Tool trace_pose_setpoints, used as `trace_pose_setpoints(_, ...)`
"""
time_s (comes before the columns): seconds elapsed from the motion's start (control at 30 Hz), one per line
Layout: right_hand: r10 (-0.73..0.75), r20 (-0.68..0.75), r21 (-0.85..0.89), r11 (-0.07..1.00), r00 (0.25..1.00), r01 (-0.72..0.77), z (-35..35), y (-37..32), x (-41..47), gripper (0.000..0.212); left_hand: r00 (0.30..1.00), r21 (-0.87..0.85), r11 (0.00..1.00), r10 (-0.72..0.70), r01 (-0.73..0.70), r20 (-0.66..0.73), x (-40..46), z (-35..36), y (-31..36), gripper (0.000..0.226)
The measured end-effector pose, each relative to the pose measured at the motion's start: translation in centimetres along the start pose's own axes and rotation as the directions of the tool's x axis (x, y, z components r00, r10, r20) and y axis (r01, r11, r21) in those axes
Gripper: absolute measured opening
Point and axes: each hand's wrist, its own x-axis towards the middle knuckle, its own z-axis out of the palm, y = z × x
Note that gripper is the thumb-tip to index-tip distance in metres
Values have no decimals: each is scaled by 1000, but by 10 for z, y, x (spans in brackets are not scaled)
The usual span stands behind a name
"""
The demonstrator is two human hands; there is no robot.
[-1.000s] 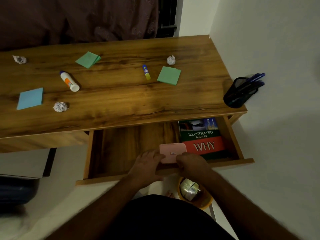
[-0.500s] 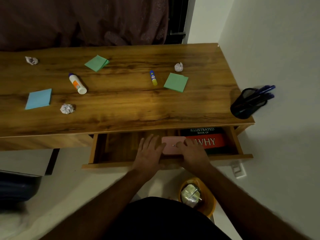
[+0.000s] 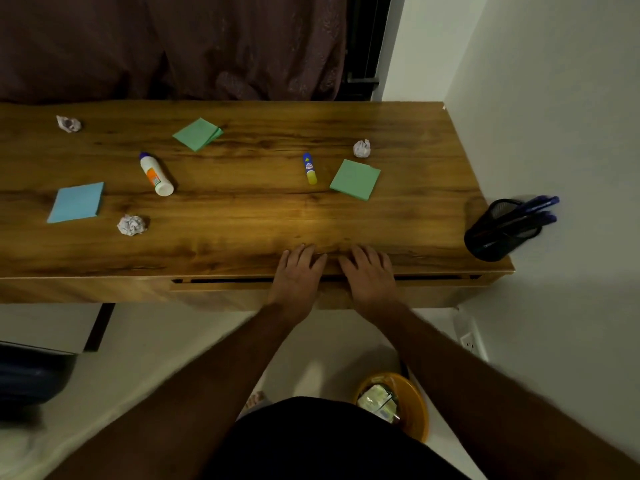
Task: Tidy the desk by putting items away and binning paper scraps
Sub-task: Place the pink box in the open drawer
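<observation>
drawer: wooden drawer front (image 3: pixel 221 285) nearly flush under wooden table (image 3: pixel 242 216)
risk: left hand (image 3: pixel 298 271) and right hand (image 3: pixel 369 273), flat, empty grip, pinched at 6 o'clock edge

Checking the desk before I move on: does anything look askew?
Yes. The pen holder leans tilted at the desk's right front corner, pens against the wall. Three crumpled paper scraps are unbinned.

We see from one camera on the person's head. It looks forward and down at the desk (image 3: pixel 242 220), close to its front edge. The floor shows below.
</observation>
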Motion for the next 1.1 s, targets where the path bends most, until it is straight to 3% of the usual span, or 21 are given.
trace_pose_setpoints(0.17, 32, -28, -11, 999, 999, -32, -6, 0, 15, 40, 997, -19, 998, -59, 58, -55, 15, -8, 4, 49)
trace_pose_setpoints(0.43, 21, -64, -5, 1000, 998, -22, -5, 3, 18, 35, 997, -14, 998, -70, 69, -45, 20, -10, 5, 50)
trace_pose_setpoints(0.57, 14, 13, 30, 999, 1000, -14, -20, 1, 31, 32, 998, -75, 996, -36, 40, 46, 27, -16, -3, 56)
trace_pose_setpoints(0.67, 4, 115, 80, 997, 993, -13, -36, -1, 42, 40, 997, -222, 973, -59, 69, 52, 31, -25, -14, 42)
trace_pose_setpoints(0.87, -2, 103, 280, 960, 995, -27, -60, -24, 64, 41, 985, -401, 908, -158, 120, -64, 30, -41, -55, 37)
trace_pose_setpoints(1.1, -49, 34, 308, 951, 998, 36, -81, -95, 108, 38, 963, -457, 871, -250, 179, -99, 29, -61, -138, 36)
